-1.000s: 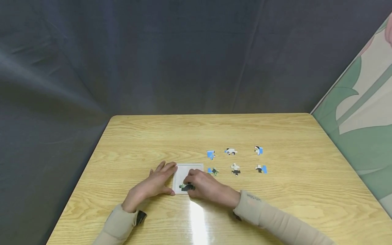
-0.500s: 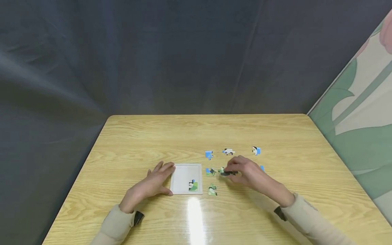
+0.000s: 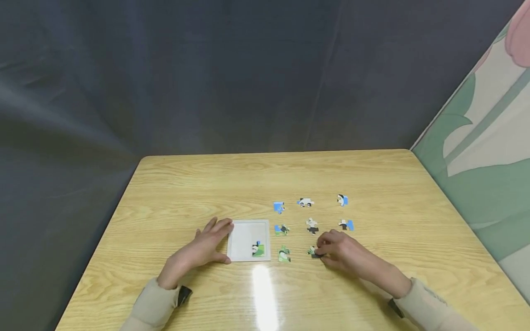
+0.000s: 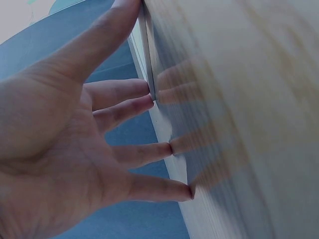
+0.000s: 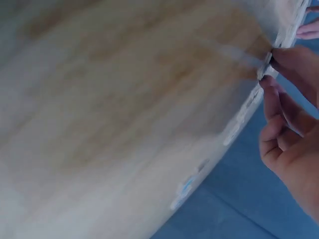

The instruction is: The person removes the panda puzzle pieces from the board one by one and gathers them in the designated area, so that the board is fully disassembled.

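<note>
My left hand (image 3: 201, 248) spreads its fingers at the left side of a square white puzzle tray (image 3: 229, 241), thumb and fingertips at its edge; in the left wrist view the outstretched fingers (image 4: 142, 154) reach down to the tabletop. One green, black and white piece (image 3: 259, 250) lies in the tray's near right corner. Right of the tray, my right hand (image 3: 341, 250) pinches a black and green jigsaw puzzle piece (image 3: 313, 252) between thumb and fingertips, close over the table. The right wrist view shows this piece (image 5: 265, 65) edge-on in the pinch.
Several loose puzzle pieces lie in rows right of the tray, among them a green one (image 3: 284, 254), a black-and-white one (image 3: 312, 226) and a blue-edged one (image 3: 346, 225). Dark cloth (image 3: 248, 78) hangs behind the wooden table (image 3: 198, 184); a patterned curtain (image 3: 488, 151) hangs at the right.
My right hand has carried the black and green piece out of the tray to the right and down near the front row. The left hand stays at the tray.
</note>
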Motion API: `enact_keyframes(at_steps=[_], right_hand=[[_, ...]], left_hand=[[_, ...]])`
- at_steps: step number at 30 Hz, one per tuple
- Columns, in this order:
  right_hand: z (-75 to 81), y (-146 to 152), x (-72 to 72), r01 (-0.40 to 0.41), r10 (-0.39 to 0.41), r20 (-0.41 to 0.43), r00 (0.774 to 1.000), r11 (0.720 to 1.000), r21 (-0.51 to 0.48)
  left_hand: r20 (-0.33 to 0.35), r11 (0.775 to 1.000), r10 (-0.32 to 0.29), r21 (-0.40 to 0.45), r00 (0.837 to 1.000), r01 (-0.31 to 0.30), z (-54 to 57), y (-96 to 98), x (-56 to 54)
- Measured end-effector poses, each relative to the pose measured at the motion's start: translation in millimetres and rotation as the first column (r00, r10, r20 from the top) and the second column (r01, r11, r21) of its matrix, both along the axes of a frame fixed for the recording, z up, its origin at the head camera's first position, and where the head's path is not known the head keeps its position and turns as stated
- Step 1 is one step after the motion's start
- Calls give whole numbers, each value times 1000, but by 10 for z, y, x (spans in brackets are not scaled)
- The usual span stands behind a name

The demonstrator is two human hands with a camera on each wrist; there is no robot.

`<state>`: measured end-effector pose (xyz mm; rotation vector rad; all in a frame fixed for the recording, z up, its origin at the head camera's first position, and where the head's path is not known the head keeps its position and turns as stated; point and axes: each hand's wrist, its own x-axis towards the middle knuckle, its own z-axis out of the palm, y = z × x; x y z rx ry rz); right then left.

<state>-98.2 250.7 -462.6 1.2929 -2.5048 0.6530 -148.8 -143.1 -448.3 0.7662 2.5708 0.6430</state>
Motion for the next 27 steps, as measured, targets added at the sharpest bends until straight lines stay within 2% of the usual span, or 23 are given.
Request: enact_keyframes(at_steps=[3, 7, 11, 14, 19, 27], right_hand=[[83, -151, 9, 34, -32, 38, 999, 998, -57], [194, -575, -49, 79, -74, 62, 995, 994, -81], [200, -1010, -132, 88, -90, 125, 988, 996, 21], [158, -1208, -150, 120, -139, 164, 977, 986, 120], [101, -1338, -126, 157, -190, 175, 966, 971, 183], [81, -1396, -140, 144, -168, 281, 945, 984, 104]], left_hand=[[4, 1000, -14, -3, 1000, 14, 7, -3, -15], [-8, 1000, -20, -6, 1000, 20, 17, -4, -48], [-6, 1000, -24, 9, 1000, 24, -5, 12, -56], [-1, 999, -37, 20, 999, 37, -25, 35, -52], [-11, 999, -41, 1, 999, 41, -24, 64, -59], [-15, 999, -46, 21, 999, 46, 4, 89, -67]])
